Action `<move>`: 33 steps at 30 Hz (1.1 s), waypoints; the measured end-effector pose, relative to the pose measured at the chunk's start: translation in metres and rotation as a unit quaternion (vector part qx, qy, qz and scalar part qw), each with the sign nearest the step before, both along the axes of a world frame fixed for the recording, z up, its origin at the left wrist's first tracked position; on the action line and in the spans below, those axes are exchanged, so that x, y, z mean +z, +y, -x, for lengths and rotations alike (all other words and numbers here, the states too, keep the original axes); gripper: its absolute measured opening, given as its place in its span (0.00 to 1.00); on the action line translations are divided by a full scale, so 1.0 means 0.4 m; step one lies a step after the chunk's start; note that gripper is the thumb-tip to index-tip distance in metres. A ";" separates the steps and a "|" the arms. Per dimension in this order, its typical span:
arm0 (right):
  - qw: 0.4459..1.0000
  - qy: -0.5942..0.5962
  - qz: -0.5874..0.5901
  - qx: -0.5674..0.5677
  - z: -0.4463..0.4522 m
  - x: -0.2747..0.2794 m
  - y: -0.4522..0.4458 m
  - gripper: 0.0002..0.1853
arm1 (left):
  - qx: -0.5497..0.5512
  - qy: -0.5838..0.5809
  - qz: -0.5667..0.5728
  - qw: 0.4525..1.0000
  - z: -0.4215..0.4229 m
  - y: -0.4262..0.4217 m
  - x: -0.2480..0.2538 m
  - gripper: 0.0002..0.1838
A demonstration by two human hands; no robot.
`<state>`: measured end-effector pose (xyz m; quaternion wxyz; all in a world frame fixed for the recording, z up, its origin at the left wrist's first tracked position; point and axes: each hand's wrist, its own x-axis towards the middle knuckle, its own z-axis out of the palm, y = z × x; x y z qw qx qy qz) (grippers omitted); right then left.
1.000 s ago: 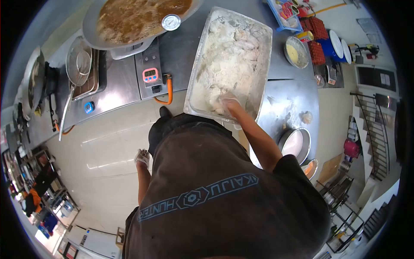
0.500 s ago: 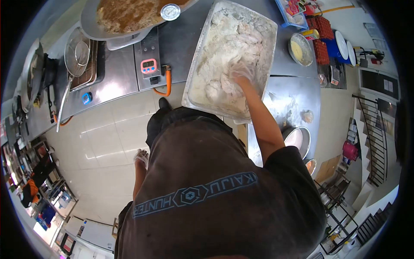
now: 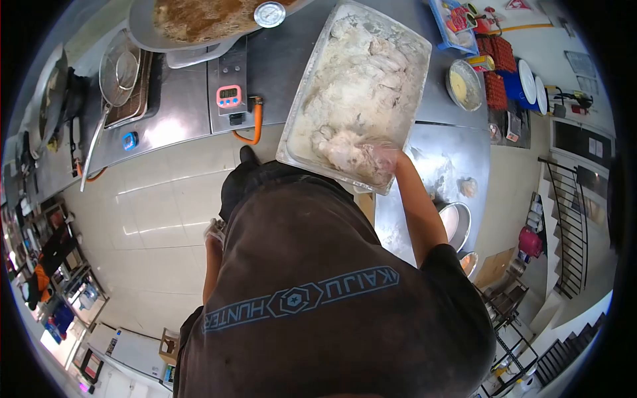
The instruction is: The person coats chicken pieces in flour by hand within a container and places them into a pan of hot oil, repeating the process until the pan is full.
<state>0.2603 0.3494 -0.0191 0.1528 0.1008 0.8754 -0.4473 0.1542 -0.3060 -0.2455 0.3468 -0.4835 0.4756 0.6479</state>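
A deep metal tray (image 3: 302,109) of white flour tilts across the counter's front edge. Flour-coated pieces that look like chicken (image 3: 340,147) are heaped near its close end, with others (image 3: 388,66) farther up. My right hand (image 3: 379,156), in a clear plastic glove, reaches in at the close right corner against the near heap. Motion smears its fingers, so its grip is unclear. Low by my left side hangs my left hand (image 3: 215,230), also gloved, its fingers loosely bent and nothing seen in them.
A pan of bubbling brown oil (image 3: 206,20) with a dial thermometer (image 3: 270,14) sits at the back. Left of the tray are a pink timer (image 3: 229,97), an orange hose (image 3: 258,123) and a wire skimmer (image 3: 119,73). A batter bowl (image 3: 463,85) stands right.
My right hand has come from the tray's middle toward its near right corner. Floured pieces there are now bunched closer to me. My left hand remains low at my side.
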 end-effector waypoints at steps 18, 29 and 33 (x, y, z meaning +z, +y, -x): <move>0.984 0.053 0.106 -0.130 -0.144 -0.248 -0.017 0.15 | -0.002 0.016 -0.026 1.000 0.082 0.003 -0.002 0.12; 0.915 -0.199 -0.324 -0.134 -0.142 -0.156 0.115 0.17 | 0.021 0.010 0.028 0.999 0.223 -0.105 -0.020 0.11; 0.885 -0.179 -0.389 -0.180 -0.054 -0.066 0.012 0.17 | 0.006 0.042 0.022 0.999 0.306 -0.151 0.009 0.11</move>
